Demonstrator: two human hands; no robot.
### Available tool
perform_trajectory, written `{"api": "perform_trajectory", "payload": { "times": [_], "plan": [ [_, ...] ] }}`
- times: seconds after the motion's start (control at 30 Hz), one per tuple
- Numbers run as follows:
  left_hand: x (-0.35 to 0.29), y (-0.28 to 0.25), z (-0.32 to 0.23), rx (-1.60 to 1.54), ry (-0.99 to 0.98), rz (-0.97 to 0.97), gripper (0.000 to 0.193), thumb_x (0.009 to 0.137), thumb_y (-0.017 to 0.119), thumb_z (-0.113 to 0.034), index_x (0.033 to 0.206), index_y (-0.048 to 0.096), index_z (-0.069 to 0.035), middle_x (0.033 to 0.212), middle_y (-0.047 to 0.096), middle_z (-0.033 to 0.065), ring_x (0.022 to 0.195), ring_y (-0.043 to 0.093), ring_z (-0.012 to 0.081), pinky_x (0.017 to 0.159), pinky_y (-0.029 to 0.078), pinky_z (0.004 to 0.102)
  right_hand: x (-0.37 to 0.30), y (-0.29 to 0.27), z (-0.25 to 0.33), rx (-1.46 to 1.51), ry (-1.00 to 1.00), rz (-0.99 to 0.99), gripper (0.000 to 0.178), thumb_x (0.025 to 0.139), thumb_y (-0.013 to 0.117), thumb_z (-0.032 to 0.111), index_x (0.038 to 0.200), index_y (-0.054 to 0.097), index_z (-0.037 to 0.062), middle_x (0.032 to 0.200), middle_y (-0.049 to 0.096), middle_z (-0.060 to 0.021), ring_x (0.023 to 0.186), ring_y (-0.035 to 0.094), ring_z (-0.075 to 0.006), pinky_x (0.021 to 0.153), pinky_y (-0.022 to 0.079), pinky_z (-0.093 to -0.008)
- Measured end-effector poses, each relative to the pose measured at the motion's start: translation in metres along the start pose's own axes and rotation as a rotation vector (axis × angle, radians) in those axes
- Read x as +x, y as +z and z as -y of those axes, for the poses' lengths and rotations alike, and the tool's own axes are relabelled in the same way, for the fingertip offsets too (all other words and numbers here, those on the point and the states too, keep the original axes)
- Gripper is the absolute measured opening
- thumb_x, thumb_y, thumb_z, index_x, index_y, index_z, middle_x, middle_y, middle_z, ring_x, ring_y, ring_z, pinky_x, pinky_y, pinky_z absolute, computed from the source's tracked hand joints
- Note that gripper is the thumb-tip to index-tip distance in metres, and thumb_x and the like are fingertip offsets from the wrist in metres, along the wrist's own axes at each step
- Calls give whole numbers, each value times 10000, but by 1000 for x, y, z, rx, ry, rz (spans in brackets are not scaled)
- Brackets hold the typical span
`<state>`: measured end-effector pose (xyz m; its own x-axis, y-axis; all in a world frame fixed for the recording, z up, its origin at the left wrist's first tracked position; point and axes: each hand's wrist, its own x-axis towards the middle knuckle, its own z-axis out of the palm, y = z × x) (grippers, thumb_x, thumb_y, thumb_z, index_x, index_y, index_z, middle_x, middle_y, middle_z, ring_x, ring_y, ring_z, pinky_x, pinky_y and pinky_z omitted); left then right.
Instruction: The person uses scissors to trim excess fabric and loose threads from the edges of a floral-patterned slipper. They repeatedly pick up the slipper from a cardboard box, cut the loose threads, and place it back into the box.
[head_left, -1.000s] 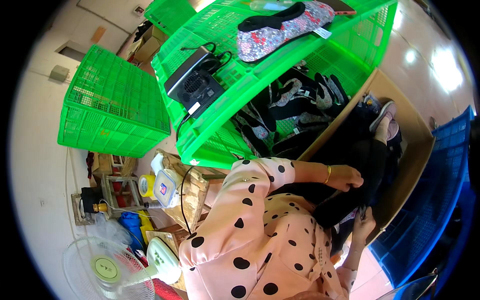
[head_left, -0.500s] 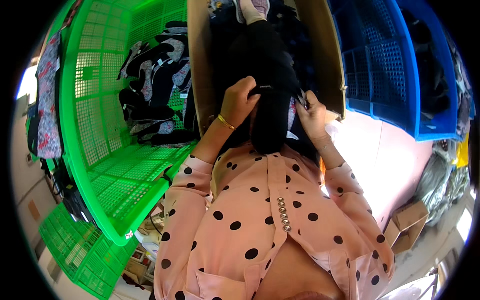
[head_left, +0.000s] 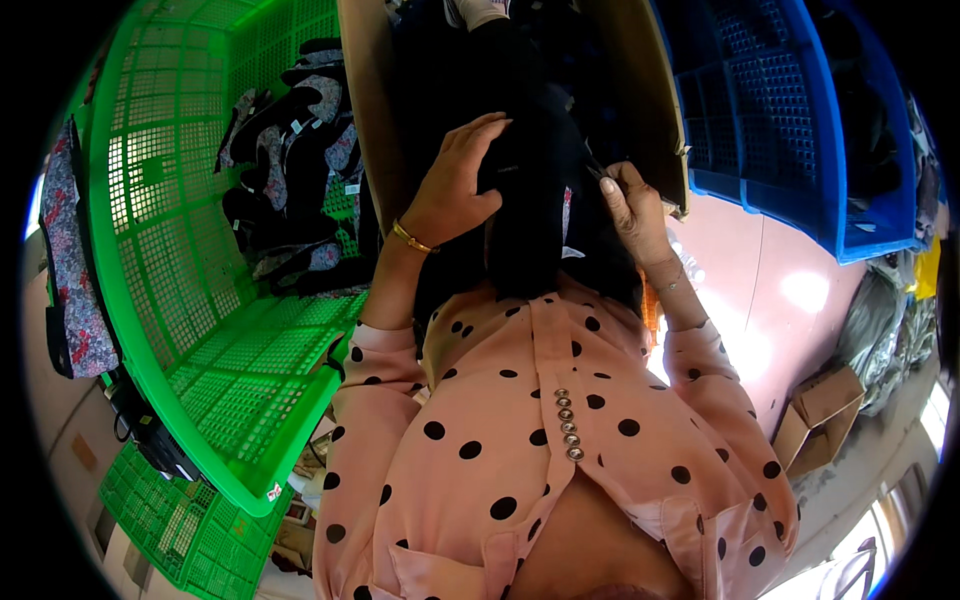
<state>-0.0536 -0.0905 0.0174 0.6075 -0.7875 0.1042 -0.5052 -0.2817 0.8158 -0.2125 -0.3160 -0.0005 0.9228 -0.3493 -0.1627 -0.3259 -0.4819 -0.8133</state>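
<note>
My left hand [head_left: 455, 185] is open, its fingers stretched out and its thumb apart, just over a black cloth piece [head_left: 530, 235] lying across my lap. Only dark cloth shows under that palm. Opposite it, my right hand [head_left: 637, 212] is closed around a small, dark, pointed tool [head_left: 596, 170] that looks like thread snips; its tip points at the cloth's right edge. Beside the cloth show a strip of floral fabric [head_left: 567, 208] and a white tag [head_left: 572, 253]. Dark cloth and my black trousers blend together, so their outlines are hard to tell.
A green plastic basket [head_left: 215, 400] on the left holds several black and floral pieces [head_left: 300, 150]. Ahead stands a cardboard box [head_left: 640, 70] with dark contents. Blue crates [head_left: 745, 110] are at the right, above a small cardboard box [head_left: 820, 420]. Floral fabric [head_left: 75, 270] hangs far left.
My left hand has let go of the black cloth's edge and opened, fingers spread upward. The right hand has drawn slightly back from the cloth, still holding the tool. The view has shifted slightly.
</note>
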Motion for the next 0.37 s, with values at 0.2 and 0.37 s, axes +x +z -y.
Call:
{"api": "perform_trajectory", "payload": {
  "times": [0.2, 0.37],
  "plan": [
    [-3, 10, -4, -28, 50, -81, 672, 717, 654, -1, 1363, 493, -91, 1369, 520, 123, 1256, 481, 321, 1062, 408, 394, 0, -13, 6, -137, 14, 47, 427, 968, 525, 470, 947, 604, 51, 651, 603, -175, 651, 633, -368, 599, 494, -405],
    [-1, 18, 5, 118, 109, -52, 603, 764, 738, -41, 1329, 553, -143, 1381, 515, 129, 1296, 471, 269, 1072, 394, 357, 1, -7, 10, -172, -13, 59, 422, 963, 535, 468, 949, 610, 53, 632, 602, -167, 626, 632, -362, 579, 494, -407]
  ]
}}
